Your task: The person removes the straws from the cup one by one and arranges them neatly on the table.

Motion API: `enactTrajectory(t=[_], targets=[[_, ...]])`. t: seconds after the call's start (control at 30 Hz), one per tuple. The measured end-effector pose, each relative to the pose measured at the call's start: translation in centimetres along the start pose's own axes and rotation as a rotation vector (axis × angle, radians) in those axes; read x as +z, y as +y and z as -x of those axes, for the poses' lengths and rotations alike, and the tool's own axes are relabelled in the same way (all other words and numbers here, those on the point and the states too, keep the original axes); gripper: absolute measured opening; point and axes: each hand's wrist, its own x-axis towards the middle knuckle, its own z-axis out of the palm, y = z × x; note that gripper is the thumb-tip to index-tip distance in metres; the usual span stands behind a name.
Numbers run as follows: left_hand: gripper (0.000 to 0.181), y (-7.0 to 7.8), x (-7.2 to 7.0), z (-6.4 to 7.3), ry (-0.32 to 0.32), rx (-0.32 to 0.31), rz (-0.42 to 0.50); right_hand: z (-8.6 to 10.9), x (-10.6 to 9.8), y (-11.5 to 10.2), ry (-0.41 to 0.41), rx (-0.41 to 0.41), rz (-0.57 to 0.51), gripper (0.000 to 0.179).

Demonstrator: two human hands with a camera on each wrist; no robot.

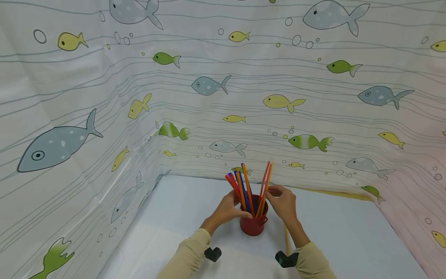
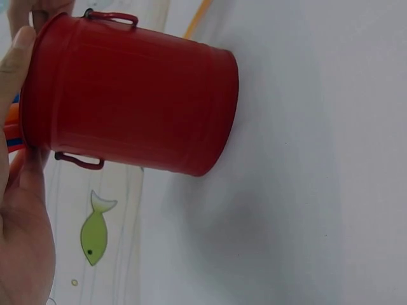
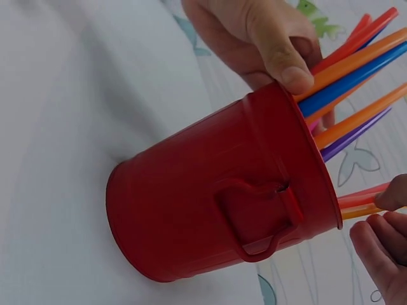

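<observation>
Nearest to us, two cream sleeves (image 1: 188, 250) reach in from the bottom edge, a dark heart-shaped piece (image 1: 213, 254) by the left wrist and its twin (image 1: 287, 259) by the right. Just past that right-hand piece, a loose yellow-orange straw (image 1: 287, 238) lies on the white table (image 1: 348, 232), running in under the right forearm.

And here's the centre of it all: the red bucket (image 1: 252, 228), upright on the table between the two hands, its looped handle (image 3: 273, 244) jutting from the side. The left hand (image 1: 228, 209) has it by the rim, thumb laid on the edge, fingers round behind the bunch of straws (image 1: 240, 190): red, orange, blue, purple and a touch of pink, all leaning out to the left. Over on the other side, the right hand (image 1: 283, 203) pinches an orange straw (image 1: 268, 180) just above the rim, a red straw (image 1: 264, 181) right alongside, both pointing up and a little to the right.

Further back, a mustard strip (image 1: 341, 193) runs along the table's far edge, and behind everything rises the pale sheet (image 1: 244, 131), wavy lines, bubbles, and green, yellow and grey-blue fish all over.
</observation>
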Motion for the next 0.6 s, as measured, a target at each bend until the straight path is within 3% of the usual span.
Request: enactTrajectory(t=[0.6], targets=[[0.078, -0.22, -0.02, -0.19, -0.005, 0.009, 0.048, -0.25, 0.84, 0.67, 0.007, -0.007, -0.058, 0.016]])
